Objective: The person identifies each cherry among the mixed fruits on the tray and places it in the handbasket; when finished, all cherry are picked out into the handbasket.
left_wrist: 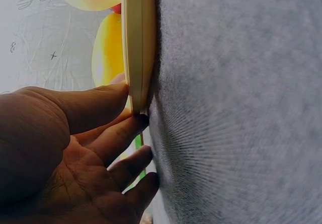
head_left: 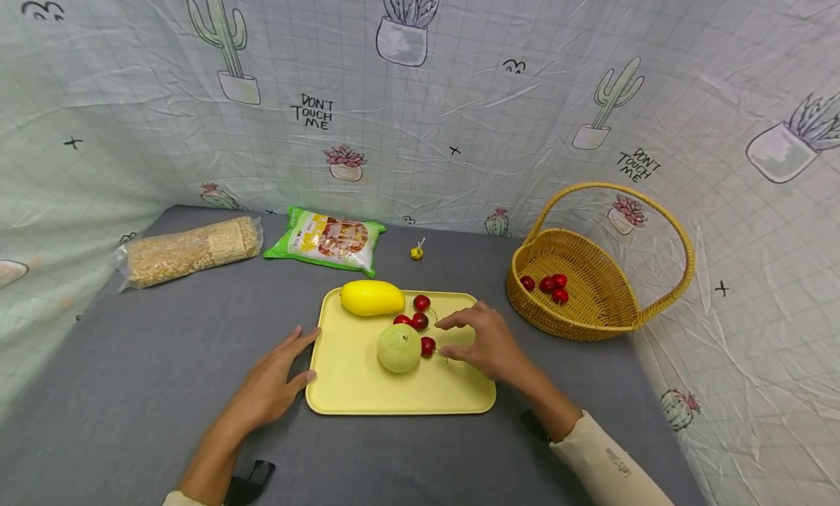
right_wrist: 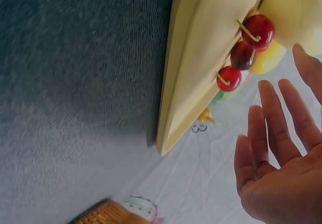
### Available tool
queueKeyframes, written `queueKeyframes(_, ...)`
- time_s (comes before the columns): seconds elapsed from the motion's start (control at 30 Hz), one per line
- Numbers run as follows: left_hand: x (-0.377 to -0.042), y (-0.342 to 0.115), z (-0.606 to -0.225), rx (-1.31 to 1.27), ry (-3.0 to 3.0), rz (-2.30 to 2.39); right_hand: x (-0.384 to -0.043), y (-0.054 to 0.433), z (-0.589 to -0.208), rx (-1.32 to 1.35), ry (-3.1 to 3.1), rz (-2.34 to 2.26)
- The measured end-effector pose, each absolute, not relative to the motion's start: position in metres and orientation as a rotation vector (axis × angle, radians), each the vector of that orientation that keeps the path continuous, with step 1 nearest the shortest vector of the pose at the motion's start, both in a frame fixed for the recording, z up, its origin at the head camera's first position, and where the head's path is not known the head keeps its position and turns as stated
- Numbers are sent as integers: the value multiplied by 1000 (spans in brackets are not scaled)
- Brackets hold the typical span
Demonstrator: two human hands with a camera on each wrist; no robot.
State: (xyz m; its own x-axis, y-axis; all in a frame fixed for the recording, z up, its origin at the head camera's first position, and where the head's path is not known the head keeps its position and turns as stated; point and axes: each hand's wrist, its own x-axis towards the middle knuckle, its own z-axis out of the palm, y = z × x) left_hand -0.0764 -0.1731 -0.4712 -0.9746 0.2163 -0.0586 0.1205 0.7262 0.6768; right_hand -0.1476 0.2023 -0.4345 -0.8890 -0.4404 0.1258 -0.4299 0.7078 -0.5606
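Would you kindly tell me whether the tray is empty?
Not empty: the tray holds cherries, a yellow fruit and a pale green fruit.

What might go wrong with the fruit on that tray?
The right hand might bump the red cherry beside the pale green fruit, making it roll. That round fruit could roll if knocked, too. And if the left hand at the edge pushes the yellow tray, everything on it might slide.

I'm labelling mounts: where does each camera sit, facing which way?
Head: worn on the head, facing forward and down at the tray; left hand, right hand, forearms show.
Left wrist: worn there, facing the tray's edge; left hand shows.
Right wrist: worn there, facing the cherries; right hand shows.
Head and right wrist share the basket.
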Motion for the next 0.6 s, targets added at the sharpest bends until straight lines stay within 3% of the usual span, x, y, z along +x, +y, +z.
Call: queueKeyframes(0.6, -75, -172, -471, 279, 2800, 1090, -149, 182, -446, -857, 2914, -766)
